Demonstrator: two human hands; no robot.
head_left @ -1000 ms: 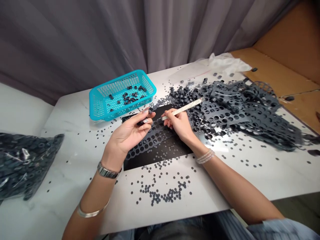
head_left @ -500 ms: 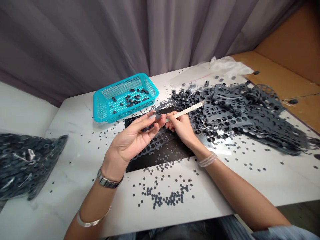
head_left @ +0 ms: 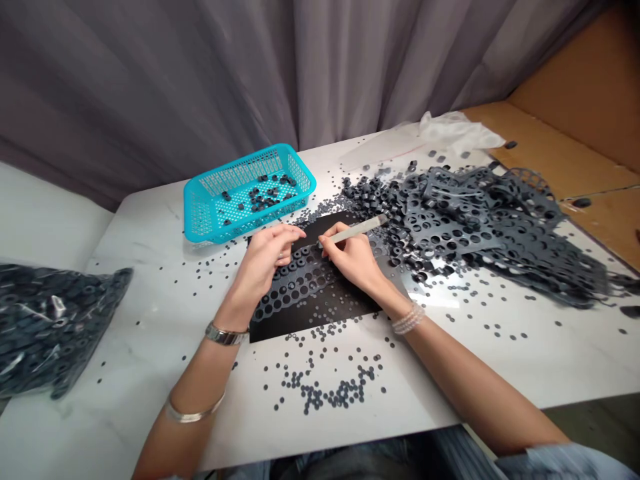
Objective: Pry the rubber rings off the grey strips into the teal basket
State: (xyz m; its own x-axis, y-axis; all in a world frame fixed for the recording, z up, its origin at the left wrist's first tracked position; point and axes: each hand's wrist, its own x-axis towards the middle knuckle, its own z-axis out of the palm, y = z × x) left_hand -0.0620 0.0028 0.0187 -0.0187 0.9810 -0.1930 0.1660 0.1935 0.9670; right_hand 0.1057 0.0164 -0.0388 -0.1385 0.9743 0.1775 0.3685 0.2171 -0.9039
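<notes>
Your left hand [head_left: 267, 257] is pressing down on the perforated strip [head_left: 295, 283], fingers curled, which is lying on the black mat [head_left: 325, 303] in the middle of the table [head_left: 150, 293]. Your right hand [head_left: 350, 257] is keeping a closed grip on the white stick [head_left: 353, 231], its tip touching the strip. The turquoise basket [head_left: 247, 193] is sitting just behind.
</notes>
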